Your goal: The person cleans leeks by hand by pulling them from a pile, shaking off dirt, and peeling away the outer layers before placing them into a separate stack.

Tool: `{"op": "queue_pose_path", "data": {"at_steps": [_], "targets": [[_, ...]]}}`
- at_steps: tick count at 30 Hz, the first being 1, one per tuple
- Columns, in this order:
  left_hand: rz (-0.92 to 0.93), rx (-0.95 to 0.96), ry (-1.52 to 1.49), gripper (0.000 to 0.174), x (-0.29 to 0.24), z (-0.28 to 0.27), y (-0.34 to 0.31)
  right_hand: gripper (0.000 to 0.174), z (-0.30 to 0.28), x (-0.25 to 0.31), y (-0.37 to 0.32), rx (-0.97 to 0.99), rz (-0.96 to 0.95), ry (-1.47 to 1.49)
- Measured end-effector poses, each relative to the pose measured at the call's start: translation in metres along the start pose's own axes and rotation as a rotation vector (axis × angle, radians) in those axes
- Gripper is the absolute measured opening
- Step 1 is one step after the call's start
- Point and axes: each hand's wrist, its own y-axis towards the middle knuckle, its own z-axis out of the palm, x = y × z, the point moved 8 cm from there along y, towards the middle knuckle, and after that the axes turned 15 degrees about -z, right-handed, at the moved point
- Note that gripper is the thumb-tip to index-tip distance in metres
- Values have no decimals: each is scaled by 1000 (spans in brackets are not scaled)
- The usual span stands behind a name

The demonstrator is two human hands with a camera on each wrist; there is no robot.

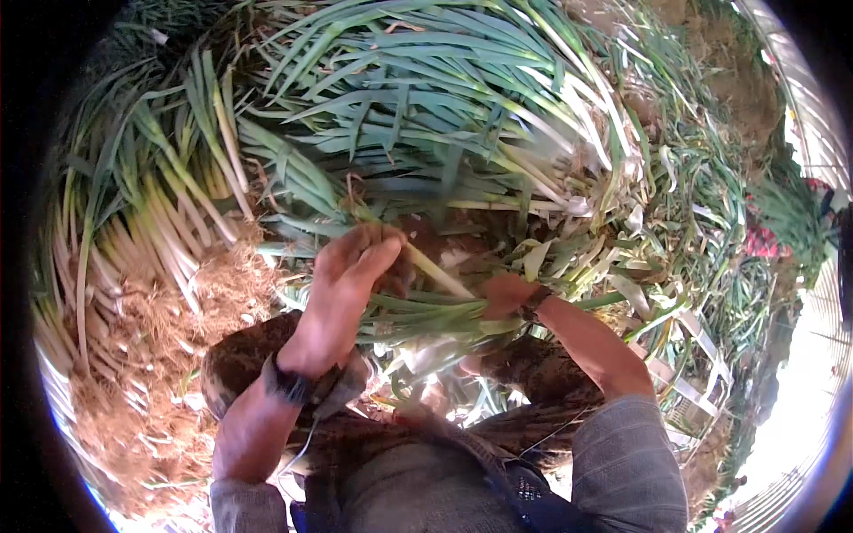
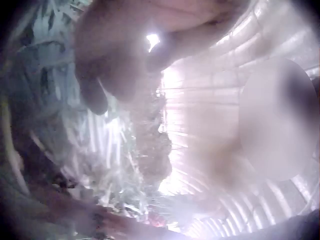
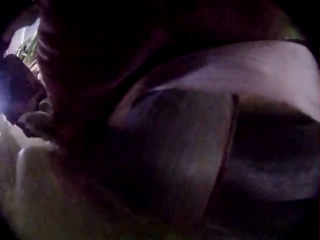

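In the head view my left hand (image 1: 351,271) is at a pale green onion (image 1: 440,274), thumb and fingers closed round its stalk. That onion slants down to my right hand (image 1: 508,295), which grips it near its lower end. Long green leaves (image 1: 426,318) stretch leftward from the right hand, above my lap. Bent fingers of the left hand (image 2: 112,75) show in the left wrist view, with a bright gap beside the thumb. The right wrist view is dark and blurred; a pale band (image 3: 240,65) crosses it close to the lens.
A large heap of green onions (image 1: 418,80) lies ahead. More onions with brown roots (image 1: 213,284) are piled at the left. Loose leaves and trimmings (image 1: 684,204) cover the ground at the right, near a plastic crate (image 1: 689,391). A ribbed, bright wall (image 2: 205,100) stands beyond.
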Motion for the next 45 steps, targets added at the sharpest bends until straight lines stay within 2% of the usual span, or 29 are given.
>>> {"op": "queue_pose_path", "data": {"at_steps": [1, 2, 4, 6, 7, 9, 10, 12, 13, 14, 16, 17, 18, 20, 22, 24, 26, 27, 28, 30, 31, 32, 34, 35, 38, 40, 42, 44, 45], "targets": [[16, -64, 27, 25, 10, -10, 12, 51, 13, -8, -4, 180, 127, -60], [35, -124, 56, 31, 25, -22, 27, 51, 11, 0, -8, 178, 125, -77], [-65, -71, -14, 35, 75, -51, 65, 46, -7, 25, -16, -30, 44, -147], [155, -355, 340, 39, 110, -98, 94, 40, -1, 44, -15, -11, 22, -219], [171, -356, 340, 39, 125, -115, 106, 34, 4, 55, -12, 19, 1, -273], [-14, -391, 303, 50, 157, -141, 124, 29, -4, 92, -24, 30, 34, -213], [-7, -378, 313, 50, 157, -132, 123, 25, -1, 106, -30, 48, 70, -137], [-323, -584, -20, 46, 185, -126, 115, 23, 4, 124, -31, -65, -11, -198], [-378, -610, 121, 41, 183, -118, 115, 23, 7, 138, -33, -159, -110, -260], [-368, -595, 130, 41, 188, -111, 121, 23, 12, 141, -35, -172, -96, -263], [-162, -636, -470, 26, 205, -103, 133, 25, 23, 142, -41, -86, -45, -478], [-122, -380, -560, 15, 185, -79, 132, 46, 25, 137, -52, -233, -149, -360], [-102, -375, -563, 15, 160, -63, 114, 46, 10, 133, -70, -240, -152, -379], [56, 267, -932, 17, 91, 4, 72, 70, -17, 122, -110, -30, 57, -186], [230, 594, -871, 23, 30, 33, 32, 76, -38, 131, -148, -2, 167, 11], [343, 600, -868, 25, -1, 43, 18, 84, -50, 142, -168, -64, 156, 26], [113, 6, -539, 30, 13, 19, 49, 95, -73, 165, -179, -170, 66, -117], [208, -5, -339, 31, 7, 26, 44, 101, -75, 155, -186, -262, 104, 58], [165, -53, -261, 31, 13, 28, 46, 95, -81, 148, -192, -383, 88, 59], [267, 50, -210, 32, 6, 51, 25, 85, -104, 157, -207, -708, 89, 383], [264, -1, -143, 33, 9, 53, 27, 72, -111, 144, -208, -807, 23, 416], [266, -54, -46, 34, 11, 55, 28, 72, -119, 150, -214, -839, 31, 400], [300, -83, 162, 35, 12, 72, 15, 55, -157, 186, -242, -1311, -155, 129], [336, -37, 175, 38, 14, 80, 18, 51, -167, 178, -237, -1346, -246, 110], [334, 103, 197, 42, 8, 105, -3, 50, -194, 212, -255, -1429, -202, 70], [337, 122, 172, 37, 4, 114, -6, 55, -201, 214, -260, -1452, -184, 49], [381, 154, 120, 28, -7, 116, -18, 61, -193, 228, -257, -1429, -154, 223], [445, 51, 94, 24, -29, 113, -29, 63, -170, 202, -220, -1176, -183, 262], [387, 109, 27, 24, -37, 114, -39, 62, -153, 202, -205, -1020, -212, 268]]}}
